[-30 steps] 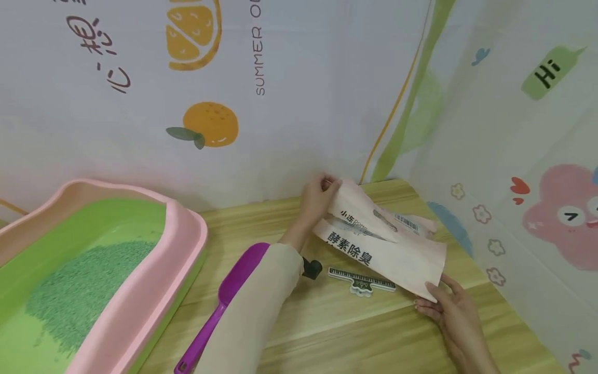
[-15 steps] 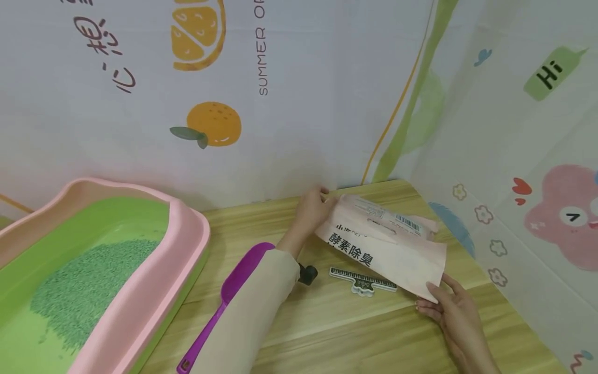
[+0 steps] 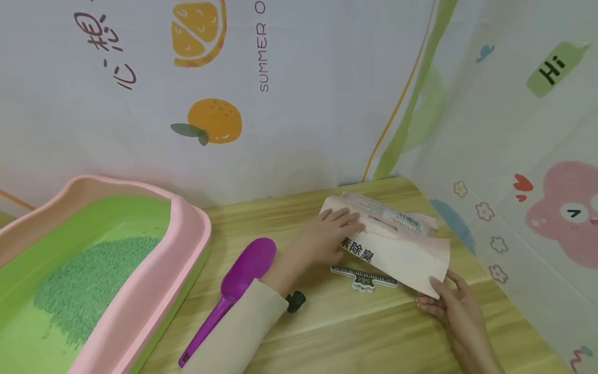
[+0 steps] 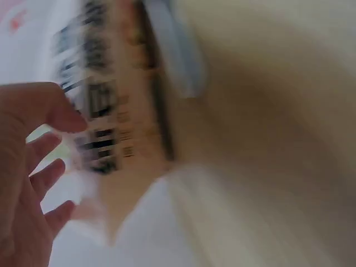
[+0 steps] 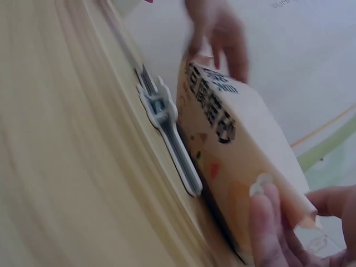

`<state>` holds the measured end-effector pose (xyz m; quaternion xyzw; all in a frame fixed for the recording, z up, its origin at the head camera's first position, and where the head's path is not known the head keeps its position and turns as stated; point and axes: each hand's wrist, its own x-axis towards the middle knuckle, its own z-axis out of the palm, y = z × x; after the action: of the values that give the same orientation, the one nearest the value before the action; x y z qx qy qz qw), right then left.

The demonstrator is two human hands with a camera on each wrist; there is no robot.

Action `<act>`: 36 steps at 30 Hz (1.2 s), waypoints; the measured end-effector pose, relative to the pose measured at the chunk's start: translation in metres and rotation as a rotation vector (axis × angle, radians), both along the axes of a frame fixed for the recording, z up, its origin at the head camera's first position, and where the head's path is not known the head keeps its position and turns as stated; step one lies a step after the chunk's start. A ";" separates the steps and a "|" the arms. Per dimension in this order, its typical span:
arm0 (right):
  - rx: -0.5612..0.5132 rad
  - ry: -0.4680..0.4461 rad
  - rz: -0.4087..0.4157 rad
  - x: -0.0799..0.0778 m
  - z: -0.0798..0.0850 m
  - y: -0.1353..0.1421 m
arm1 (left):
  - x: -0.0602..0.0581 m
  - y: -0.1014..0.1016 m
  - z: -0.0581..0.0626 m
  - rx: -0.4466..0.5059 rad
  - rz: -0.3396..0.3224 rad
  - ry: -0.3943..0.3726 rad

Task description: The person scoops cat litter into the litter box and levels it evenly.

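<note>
A pale pink paper-like bag (image 3: 402, 257) with black printed characters lies on the wood-grain table, its top part folded over and a barcode panel showing behind. My left hand (image 3: 327, 234) lies over the bag's left part with fingers spread; it is blurred in the left wrist view, where the bag's printed side (image 4: 119, 128) shows beside the thumb. At the bag's near right corner, my right hand (image 3: 460, 309) pinches the edge, thumb above and fingers below. Just in front of the bag lies a black-and-white wide bag clip (image 3: 364, 278), also seen in the right wrist view.
A purple scoop (image 3: 247, 267) lies left of the bag, partly behind my left sleeve. Farther left stands a green litter box with a pink rim (image 3: 189, 223), holding green pellets (image 3: 95, 285). Printed cloth walls (image 3: 299, 130) border the table behind and at right.
My left hand let the bag's upper flap down, then came away from its far edge and moved nearer, onto the printed front. The right hand has stayed at its corner.
</note>
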<state>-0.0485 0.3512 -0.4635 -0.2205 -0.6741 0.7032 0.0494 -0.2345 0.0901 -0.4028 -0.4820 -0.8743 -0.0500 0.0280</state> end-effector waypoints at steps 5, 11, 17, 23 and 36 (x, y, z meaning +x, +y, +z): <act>0.166 -0.054 0.027 0.003 0.005 0.008 | 0.002 0.001 -0.023 -0.089 -0.032 0.159; 0.684 -0.110 -0.041 0.012 0.023 0.012 | -0.001 0.009 -0.036 -0.075 -0.014 0.308; 0.987 0.337 -0.166 0.017 0.041 -0.018 | -0.002 0.018 -0.031 -0.084 -0.032 0.329; 1.242 0.548 0.210 0.007 0.049 -0.054 | -0.001 0.021 -0.027 -0.188 -0.033 0.304; 1.469 0.322 0.637 -0.028 0.024 -0.087 | -0.006 0.028 -0.034 -0.313 -0.017 0.294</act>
<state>-0.0766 0.2644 -0.4399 0.1743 -0.9781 0.0853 0.0752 -0.2400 0.1178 -0.4365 -0.4899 -0.8538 0.1569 0.0799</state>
